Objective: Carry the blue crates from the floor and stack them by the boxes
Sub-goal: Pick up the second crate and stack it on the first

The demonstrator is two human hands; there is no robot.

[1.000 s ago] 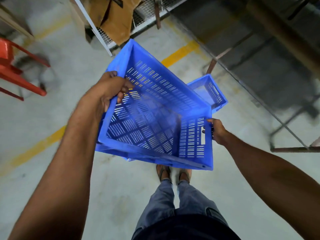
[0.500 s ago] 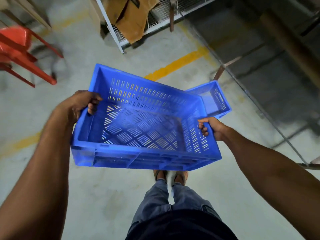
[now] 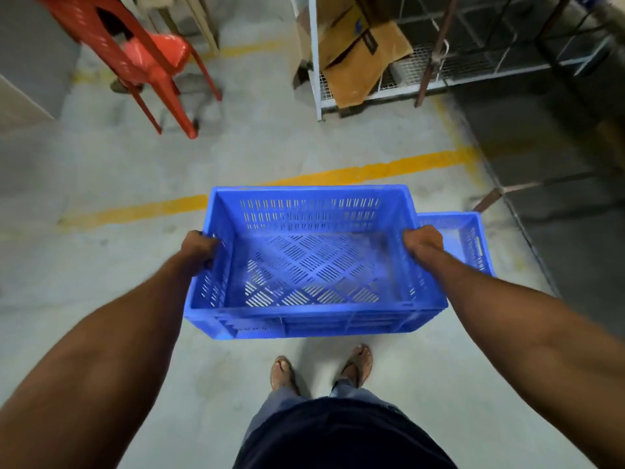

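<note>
Gripping a blue crate (image 3: 314, 265) by both short ends, the person holds it level above the concrete floor (image 3: 101, 164), open side up and empty, its slotted bottom plain to see.

Left hand (image 3: 199, 248) is at the crate's 9 o'clock end, fingers curled over the rim and clenched on it. Right hand (image 3: 422, 243) is at the 3 o'clock end with the same hold, knuckles up and fingers wrapped over the rim (fingertips hidden inside the wall). The crate hangs in front of the body, just beyond two sandalled feet (image 3: 284, 370) at 6 o'clock.

A second blue crate (image 3: 466, 238) lies at 3 o'clock of the held one, lower down. Its near end is hidden behind the right hand and wrist, and whether the two crates touch cannot be told.

A yellow line (image 3: 372, 170) painted on the floor runs from 9 o'clock toward 2 o'clock, passing behind the held crate. A red plastic chair (image 3: 148, 59) stands at 11 o'clock, well apart. At 1 o'clock is a white wire rack (image 3: 318, 79) with flattened cardboard (image 3: 365, 62) leaning inside it. A rusty metal bar (image 3: 490, 198) lies low at 2 o'clock, near the second crate.
</note>
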